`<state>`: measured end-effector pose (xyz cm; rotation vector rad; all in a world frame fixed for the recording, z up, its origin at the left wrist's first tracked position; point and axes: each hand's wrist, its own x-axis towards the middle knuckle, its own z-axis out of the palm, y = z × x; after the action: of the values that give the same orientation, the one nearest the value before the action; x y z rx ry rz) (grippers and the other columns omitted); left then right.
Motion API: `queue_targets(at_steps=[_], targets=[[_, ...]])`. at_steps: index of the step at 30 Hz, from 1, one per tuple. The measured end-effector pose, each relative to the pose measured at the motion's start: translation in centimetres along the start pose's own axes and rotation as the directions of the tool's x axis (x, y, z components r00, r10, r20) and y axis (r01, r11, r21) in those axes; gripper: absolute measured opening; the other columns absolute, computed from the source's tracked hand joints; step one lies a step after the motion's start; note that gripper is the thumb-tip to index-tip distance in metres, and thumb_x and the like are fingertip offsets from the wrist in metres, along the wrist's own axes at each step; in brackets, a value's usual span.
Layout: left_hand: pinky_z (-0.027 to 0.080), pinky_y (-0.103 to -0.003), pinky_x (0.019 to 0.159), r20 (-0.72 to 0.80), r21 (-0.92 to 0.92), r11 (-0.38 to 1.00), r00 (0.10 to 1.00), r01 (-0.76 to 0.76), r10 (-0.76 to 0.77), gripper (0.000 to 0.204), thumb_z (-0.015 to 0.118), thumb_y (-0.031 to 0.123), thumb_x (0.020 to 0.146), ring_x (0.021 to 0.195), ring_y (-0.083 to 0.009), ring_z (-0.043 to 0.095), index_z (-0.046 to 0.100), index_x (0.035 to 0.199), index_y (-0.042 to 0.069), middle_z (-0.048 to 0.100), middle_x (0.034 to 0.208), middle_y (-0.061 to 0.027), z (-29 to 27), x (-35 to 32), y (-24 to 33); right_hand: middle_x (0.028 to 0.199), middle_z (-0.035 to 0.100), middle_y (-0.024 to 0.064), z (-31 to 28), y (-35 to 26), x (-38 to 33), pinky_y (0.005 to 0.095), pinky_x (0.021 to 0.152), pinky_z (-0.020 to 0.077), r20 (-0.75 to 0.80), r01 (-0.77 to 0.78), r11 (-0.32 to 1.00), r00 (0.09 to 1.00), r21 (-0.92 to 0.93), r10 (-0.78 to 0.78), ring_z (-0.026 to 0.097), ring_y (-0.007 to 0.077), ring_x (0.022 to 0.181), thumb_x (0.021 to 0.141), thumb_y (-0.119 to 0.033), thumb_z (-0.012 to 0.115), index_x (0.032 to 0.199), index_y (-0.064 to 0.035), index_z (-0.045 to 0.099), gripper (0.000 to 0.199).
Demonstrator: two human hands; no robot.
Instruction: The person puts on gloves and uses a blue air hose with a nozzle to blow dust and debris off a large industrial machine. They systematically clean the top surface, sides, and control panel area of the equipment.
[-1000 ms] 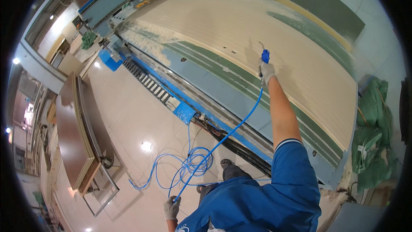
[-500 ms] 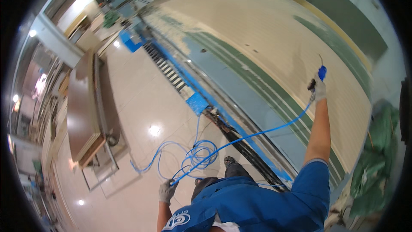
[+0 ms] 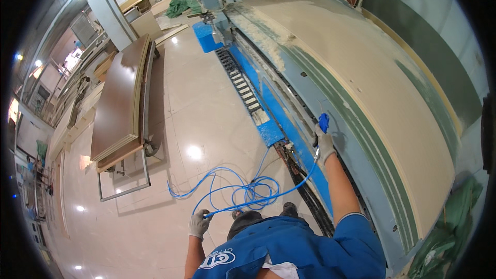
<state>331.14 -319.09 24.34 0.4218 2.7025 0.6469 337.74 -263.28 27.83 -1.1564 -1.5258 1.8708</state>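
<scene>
Gripped in my gloved right hand [image 3: 325, 147] is a blue air blow gun [image 3: 324, 123] with a thin nozzle pointing away from me. It is held over the near side of a long machine bed [image 3: 320, 93]. A blue air hose [image 3: 281, 194] runs from the gun's lower end across my front to my gloved left hand [image 3: 198, 224]. My left fingers are closed around that hose, low at the front. More hose lies in loose coils [image 3: 256, 188] on the floor between my hands. On the bed rests a large pale board [image 3: 361, 67] with dust along its left end.
Brown panels [image 3: 121, 98] are stacked on a metal-framed cart [image 3: 150, 168] at the left. A blue rail with a slatted cable track [image 3: 240, 80] edges the bed. Green sheeting [image 3: 444, 243] hangs at the lower right. Pale tiled floor [image 3: 181, 119] lies between cart and machine.
My right hand with the blow gun has moved left and nearer, from over the board to the bed's near edge. My view has shifted, and the left hand still holds the hose.
</scene>
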Motion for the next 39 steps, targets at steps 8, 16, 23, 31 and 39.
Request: queue_targets(at_steps=[8, 16, 23, 31, 39], targets=[[0.048, -0.032, 0.054, 0.023, -0.287, 0.938, 0.981, 0.193, -0.194, 0.032, 0.068, 0.032, 0.082, 0.055, -0.0182, 0.062, 0.068, 0.094, 0.002, 0.063, 0.063, -0.0112, -5.8, 2.7, -6.9, 0.049, 0.05, 0.0031, 18.2, -2.4, 4.3, 0.0293, 0.043, 0.037, -0.017, 0.04, 0.993, 0.999, 0.107, -0.039, 0.049, 0.015, 0.042, 0.087, -0.044, 0.059, 0.06, -0.0109, 0.053, 0.043], [0.046, -0.031, 0.054, 0.038, -0.321, 0.936, 0.989, 0.146, -0.141, 0.03, 0.069, 0.028, 0.082, 0.055, -0.0148, 0.06, 0.068, 0.097, 0.002, 0.064, 0.063, -0.0101, -8.8, 9.5, -7.0, 0.051, 0.048, 0.0038, 21.9, -5.7, 10.8, 0.0307, 0.044, 0.0381, -0.336, 0.056, 0.99, 0.942, 0.131, -0.009, 0.048, 0.0173, 0.043, 0.087, -0.045, 0.06, 0.062, -0.0111, 0.05, 0.043], [0.048, -0.034, 0.057, 0.031, -0.251, 0.96, 0.993, 0.121, -0.117, 0.03, 0.069, 0.029, 0.081, 0.059, -0.0212, 0.063, 0.068, 0.097, 0.004, 0.066, 0.069, -0.0139, -9.0, 17.6, -4.2, 0.053, 0.046, 0.0022, 18.4, -8.0, 18.1, 0.0303, 0.041, 0.0371, -0.459, -0.014, 0.99, 0.885, 0.137, 0.076, 0.047, 0.016, 0.043, 0.087, -0.044, 0.059, 0.064, -0.0119, 0.051, 0.041], [0.047, -0.035, 0.057, 0.045, -0.198, 0.973, 0.993, 0.116, -0.109, 0.031, 0.067, 0.031, 0.083, 0.059, -0.0204, 0.063, 0.068, 0.096, 0.004, 0.064, 0.065, -0.0117, -12.1, 27.0, 1.9, 0.053, 0.049, 0.0011, 21.7, -10.3, 28.4, 0.0296, 0.041, 0.0377, -0.302, 0.098, 0.985, 0.952, 0.143, -0.05, 0.047, 0.0141, 0.042, 0.086, -0.039, 0.062, 0.064, -0.0144, 0.051, 0.035], [0.046, -0.033, 0.056, 0.089, -0.267, 0.953, 0.988, 0.145, -0.125, 0.032, 0.068, 0.032, 0.082, 0.057, -0.017, 0.061, 0.068, 0.096, 0.004, 0.064, 0.065, -0.0106, -13.6, 33.2, 1.5, 0.051, 0.051, 0.0055, 28.8, -14.4, 33.5, 0.0332, 0.041, 0.0382, -0.268, 0.067, 0.992, 0.963, 0.108, -0.036, 0.049, 0.0169, 0.041, 0.083, -0.041, 0.063, 0.061, -0.007, 0.054, 0.042]])
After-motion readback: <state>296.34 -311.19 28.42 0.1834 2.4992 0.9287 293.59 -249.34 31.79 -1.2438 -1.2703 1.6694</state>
